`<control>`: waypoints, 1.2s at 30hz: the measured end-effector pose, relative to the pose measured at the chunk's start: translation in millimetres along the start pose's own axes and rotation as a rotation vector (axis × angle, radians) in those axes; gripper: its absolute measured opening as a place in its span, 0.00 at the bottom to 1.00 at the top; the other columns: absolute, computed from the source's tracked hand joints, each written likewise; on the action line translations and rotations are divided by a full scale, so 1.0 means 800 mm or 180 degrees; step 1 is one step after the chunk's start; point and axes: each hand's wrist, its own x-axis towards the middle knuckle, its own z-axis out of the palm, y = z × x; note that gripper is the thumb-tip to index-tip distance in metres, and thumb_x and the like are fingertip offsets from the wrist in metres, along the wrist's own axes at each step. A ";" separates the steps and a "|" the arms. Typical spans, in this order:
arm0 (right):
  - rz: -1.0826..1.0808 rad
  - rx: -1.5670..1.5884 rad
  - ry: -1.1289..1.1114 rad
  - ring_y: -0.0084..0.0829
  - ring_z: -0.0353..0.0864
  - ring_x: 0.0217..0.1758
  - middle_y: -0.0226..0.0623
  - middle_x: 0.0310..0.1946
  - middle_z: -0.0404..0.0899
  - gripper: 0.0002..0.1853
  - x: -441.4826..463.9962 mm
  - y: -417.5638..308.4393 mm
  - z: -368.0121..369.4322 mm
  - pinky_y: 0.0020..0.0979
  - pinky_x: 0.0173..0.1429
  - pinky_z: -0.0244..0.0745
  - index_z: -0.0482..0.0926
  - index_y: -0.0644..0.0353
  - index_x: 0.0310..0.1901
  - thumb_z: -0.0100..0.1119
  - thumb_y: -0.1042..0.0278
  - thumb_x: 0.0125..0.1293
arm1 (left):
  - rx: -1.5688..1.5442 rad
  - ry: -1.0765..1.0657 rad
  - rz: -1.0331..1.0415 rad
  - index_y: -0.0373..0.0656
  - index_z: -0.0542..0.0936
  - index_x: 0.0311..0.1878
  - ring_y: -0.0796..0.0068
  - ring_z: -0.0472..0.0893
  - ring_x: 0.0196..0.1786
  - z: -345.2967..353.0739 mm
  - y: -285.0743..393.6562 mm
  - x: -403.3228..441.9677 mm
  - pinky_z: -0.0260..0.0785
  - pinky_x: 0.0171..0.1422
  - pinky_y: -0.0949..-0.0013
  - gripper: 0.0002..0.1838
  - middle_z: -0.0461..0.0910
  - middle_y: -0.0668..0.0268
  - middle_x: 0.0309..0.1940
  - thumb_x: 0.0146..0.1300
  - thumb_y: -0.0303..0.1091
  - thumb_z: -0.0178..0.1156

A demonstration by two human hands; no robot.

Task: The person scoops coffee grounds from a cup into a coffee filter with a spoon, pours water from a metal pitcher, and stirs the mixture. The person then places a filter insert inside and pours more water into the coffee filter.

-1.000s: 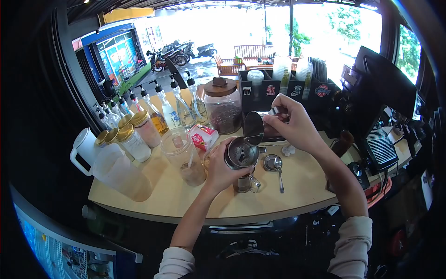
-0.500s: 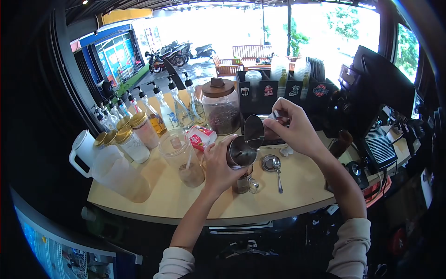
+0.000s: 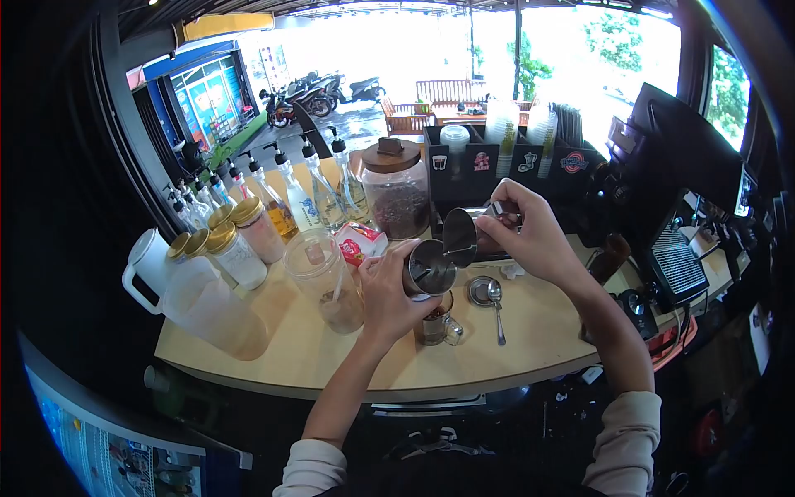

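My left hand point(image 3: 387, 291) is wrapped round a steel cup point(image 3: 431, 267), its mouth tipped up toward me and to the right. In my right hand point(image 3: 530, 236) is a steel milk pitcher point(image 3: 460, 235), gripped by the handle and tilted so that its rim meets or overlaps the cup's rim. Whether liquid runs between them is too small to tell. Below the cup stands a glass mug point(image 3: 436, 330) with dark contents, partly hidden by my left hand. Left of that hand is a clear jar point(image 3: 319, 273) with a stirrer and brownish contents.
A spoon point(image 3: 498, 311) rests on a small round metal dish point(image 3: 479, 291). Pump bottles point(image 3: 321, 195), gold-lidded jars point(image 3: 240, 261) and a plastic pitcher point(image 3: 203, 302) line the left. Behind are a wooden-lidded jar point(image 3: 396, 199) and a black cup organizer point(image 3: 497, 178). A coffee machine point(image 3: 675, 257) stands right.
The milk pitcher in my right hand has shifted slightly right and down, its mouth turning more toward me. The cup in my left hand stays almost in place. The view has moved very slightly.
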 end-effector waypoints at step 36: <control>0.1112 0.2415 0.2152 0.25 0.67 0.20 0.30 0.20 0.67 0.09 -0.171 0.272 -0.028 0.29 0.27 0.65 0.65 0.56 0.27 0.53 0.77 0.62 | -0.1471 -0.0631 -0.0794 0.39 0.69 0.62 0.69 0.78 0.57 -0.017 -0.005 -0.002 0.68 0.65 0.64 0.43 0.78 0.59 0.53 0.41 0.37 0.79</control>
